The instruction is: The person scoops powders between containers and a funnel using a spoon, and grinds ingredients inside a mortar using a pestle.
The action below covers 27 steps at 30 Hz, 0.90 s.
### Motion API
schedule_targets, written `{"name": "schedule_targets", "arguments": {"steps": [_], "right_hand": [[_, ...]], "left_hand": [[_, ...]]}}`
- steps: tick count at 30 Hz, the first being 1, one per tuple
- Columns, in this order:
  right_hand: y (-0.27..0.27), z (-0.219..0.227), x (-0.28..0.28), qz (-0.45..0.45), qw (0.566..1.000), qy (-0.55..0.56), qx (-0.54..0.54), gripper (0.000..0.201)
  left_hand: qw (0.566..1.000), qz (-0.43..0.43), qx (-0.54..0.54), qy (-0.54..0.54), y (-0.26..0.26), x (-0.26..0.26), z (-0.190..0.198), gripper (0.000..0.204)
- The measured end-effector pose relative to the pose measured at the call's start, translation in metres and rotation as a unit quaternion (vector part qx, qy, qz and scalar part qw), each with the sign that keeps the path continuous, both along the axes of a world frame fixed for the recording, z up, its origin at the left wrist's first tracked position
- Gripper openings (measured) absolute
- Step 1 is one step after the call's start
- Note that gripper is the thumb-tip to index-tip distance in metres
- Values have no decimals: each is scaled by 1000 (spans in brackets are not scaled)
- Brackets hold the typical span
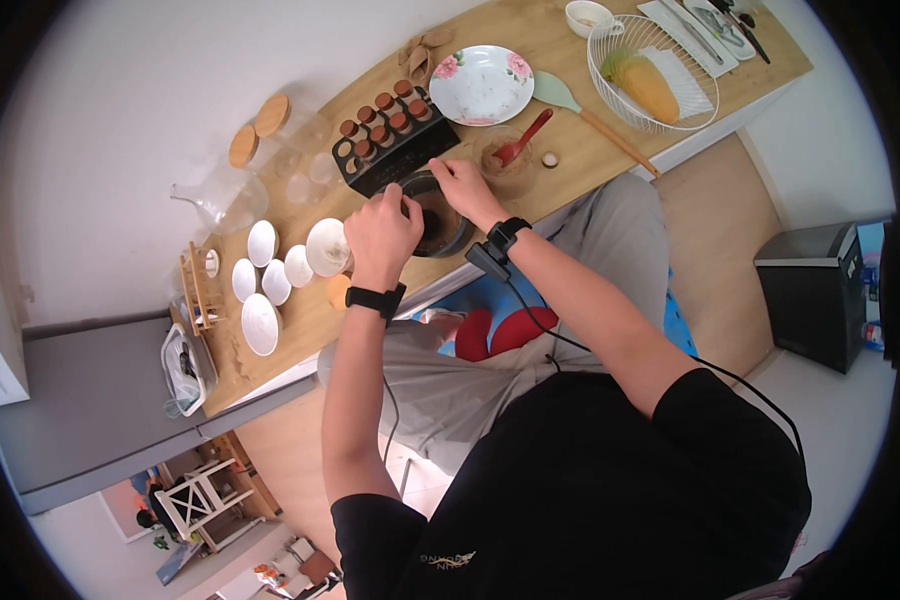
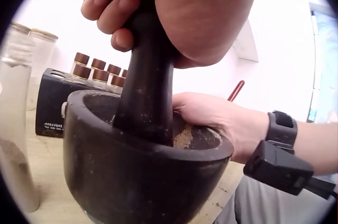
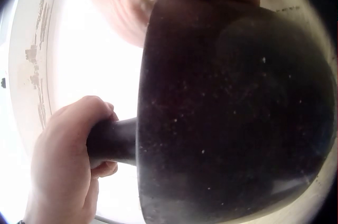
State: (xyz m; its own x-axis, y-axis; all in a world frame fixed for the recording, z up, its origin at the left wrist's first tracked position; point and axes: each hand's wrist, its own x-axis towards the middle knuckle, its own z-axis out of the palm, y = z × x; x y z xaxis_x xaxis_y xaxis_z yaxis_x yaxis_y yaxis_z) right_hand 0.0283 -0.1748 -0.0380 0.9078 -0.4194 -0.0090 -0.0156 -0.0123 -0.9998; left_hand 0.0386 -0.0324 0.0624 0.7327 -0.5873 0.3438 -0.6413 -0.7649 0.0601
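Spice rack (image 1: 390, 140) beside floral plate (image 1: 481, 85); wire basket (image 1: 653, 73) holds fruit; white bowls (image 1: 270, 280) at the left

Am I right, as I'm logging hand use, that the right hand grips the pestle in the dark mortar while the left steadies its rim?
Not quite: the hands are swapped. In the left wrist view the left hand grips the pestle, and the right hand steadies the rim of the mortar.
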Motion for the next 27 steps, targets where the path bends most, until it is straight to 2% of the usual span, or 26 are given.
{"name": "schedule_targets", "arguments": {"steps": [7,13,20,24,27], "right_hand": [[0,4,-2,-5,1000,20,8,44],[0,-8,2,13,999,-20,32,44],[1,-1,1,-12,1000,11,4,46],[0,0,0,-5,1000,24,-1,47],[0,0,0,-7,1000,17,3,46]], "left_hand": [[998,-4,57,-25,-18,10,2,17],[996,-80,32,-38,-39,12,-3,18],[999,-3,31,-22,-27,33,-7,21],[999,29,46,4,-9,21,-2,19],[998,-1,55,-8,-6,1,2,18]]}}
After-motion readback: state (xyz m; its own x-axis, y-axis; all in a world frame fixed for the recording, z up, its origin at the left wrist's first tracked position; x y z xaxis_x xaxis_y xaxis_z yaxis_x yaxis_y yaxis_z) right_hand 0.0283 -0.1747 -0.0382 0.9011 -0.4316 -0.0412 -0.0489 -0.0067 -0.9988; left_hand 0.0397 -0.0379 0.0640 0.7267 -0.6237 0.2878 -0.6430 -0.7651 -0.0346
